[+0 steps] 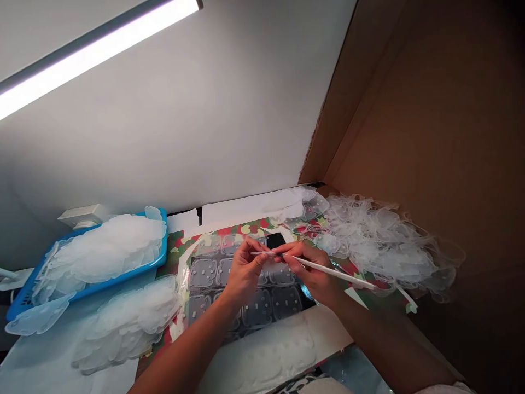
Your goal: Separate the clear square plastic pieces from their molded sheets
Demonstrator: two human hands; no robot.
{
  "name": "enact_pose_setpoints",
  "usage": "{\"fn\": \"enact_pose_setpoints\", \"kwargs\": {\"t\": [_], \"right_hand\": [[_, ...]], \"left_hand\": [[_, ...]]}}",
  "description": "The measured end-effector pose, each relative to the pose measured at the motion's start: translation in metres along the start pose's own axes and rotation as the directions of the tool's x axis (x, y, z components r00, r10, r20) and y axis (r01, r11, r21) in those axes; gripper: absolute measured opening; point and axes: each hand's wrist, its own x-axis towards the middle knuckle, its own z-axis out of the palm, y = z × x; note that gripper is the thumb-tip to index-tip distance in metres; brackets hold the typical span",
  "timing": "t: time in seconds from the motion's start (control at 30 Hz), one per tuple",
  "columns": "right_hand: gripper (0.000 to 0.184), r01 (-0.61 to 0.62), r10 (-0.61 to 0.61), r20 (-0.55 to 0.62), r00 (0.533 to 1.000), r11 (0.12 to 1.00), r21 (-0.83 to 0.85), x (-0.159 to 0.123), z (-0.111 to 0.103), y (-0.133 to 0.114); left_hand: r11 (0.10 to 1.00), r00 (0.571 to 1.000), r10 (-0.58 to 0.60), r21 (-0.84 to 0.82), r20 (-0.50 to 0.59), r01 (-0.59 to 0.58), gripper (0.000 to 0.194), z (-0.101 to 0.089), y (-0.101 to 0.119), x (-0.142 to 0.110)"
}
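My left hand (245, 269) hovers over a clear moulded sheet of small plastic pieces (229, 279), its fingertips pinched on a tiny clear piece near the tip of a thin white stick. My right hand (312, 271) grips that thin white stick (340, 273), which slants from lower right up to the left, its tip meeting my left fingers. Both hands are closed and nearly touch above the sheet. The sheet lies on a red, green and yellow patterned mat (246, 227).
A blue tray (162, 254) heaped with clear plastic pieces stands at the left, another heap (127, 323) in front of it. A tangle of clear plastic offcuts (381, 246) lies at the right against a cardboard wall (430, 120). A light bar (94, 52) hangs overhead.
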Motion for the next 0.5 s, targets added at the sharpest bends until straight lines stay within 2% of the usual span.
{"fn": "enact_pose_setpoints", "kwargs": {"t": [0.17, 0.4, 0.5], "right_hand": [[0.017, 0.002, -0.002, -0.008, 1.0, 1.0, 0.004, -0.0013, 0.0002, -0.001], [0.016, 0.038, -0.038, 0.001, 0.999, 0.996, -0.084, -0.0015, 0.0031, -0.0054], [0.018, 0.046, -0.047, -0.004, 0.999, 0.994, -0.101, -0.0004, 0.0052, -0.0084]], "left_hand": [[1.0, 1.0, -0.016, -0.026, -0.017, 0.016, 0.025, 0.0018, 0.0014, 0.0], [0.996, 0.994, -0.085, 0.015, -0.075, 0.086, 0.029, -0.0032, -0.002, -0.0016], [0.997, 0.994, -0.073, 0.013, -0.084, 0.074, 0.029, -0.0041, -0.0057, -0.0006]]}}
